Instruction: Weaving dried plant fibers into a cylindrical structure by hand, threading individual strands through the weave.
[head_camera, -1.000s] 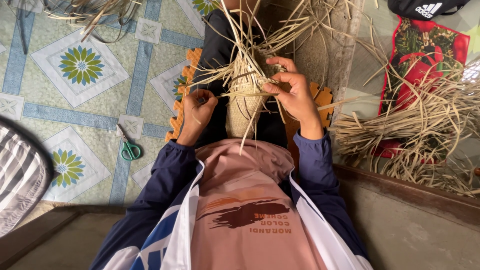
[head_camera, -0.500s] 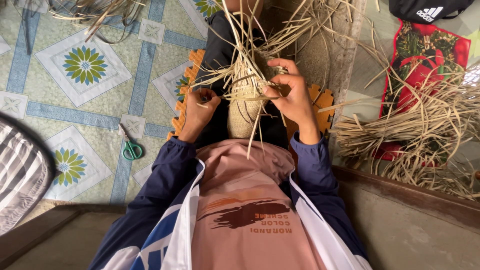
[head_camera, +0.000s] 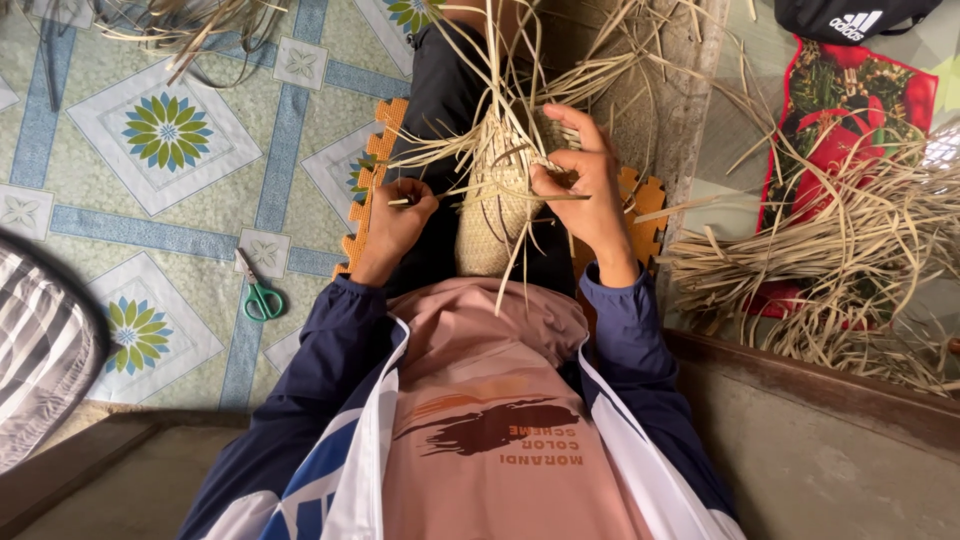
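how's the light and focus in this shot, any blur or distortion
Head view: soft, even daylight, no glare, only faint shadows under the hands. The woven piece, left hand, right hand and scissors look sharp. Wide-angle lens bends the floor tiles near the edges.

Woven piece (head_camera: 487, 215) btwn hands; scissors (head_camera: 260, 293) left, straw pile (head_camera: 850, 270) right

A single head-worn camera looks steeply down, close over the wearer's chest, lap and the tiled floor (head_camera: 150, 210) beyond.
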